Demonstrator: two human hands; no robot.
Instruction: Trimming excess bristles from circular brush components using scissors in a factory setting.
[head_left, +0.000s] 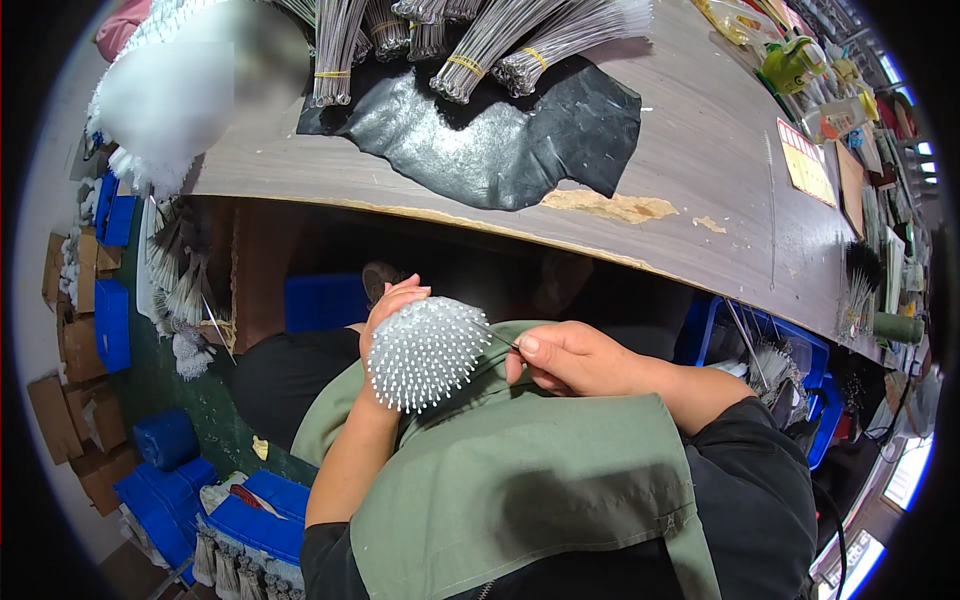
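Observation:
My left hand (392,300) is closed round the left side of a grey dome-shaped piece (425,355) covered in rows of short white-tipped pins. Its fingers curl over the far edge, and the dome faces up above my lap. What lies beneath the dome is hidden. From the right, my right hand (565,355) pinches a thin dark rod (503,341) between thumb and fingers. The rod's far end reaches the dome's right edge; whether it goes in or only touches, I cannot tell. A green apron (520,470) spreads under both hands.
Ahead stands a worn table (700,190) with a chipped front edge. Bundles of looped metal wire stems (465,70) lie there on a black sheet (500,150). Bottles (838,118) stand far right. Blue bins (745,330) sit below right; boxes (90,400) and a blue container (165,440) at left.

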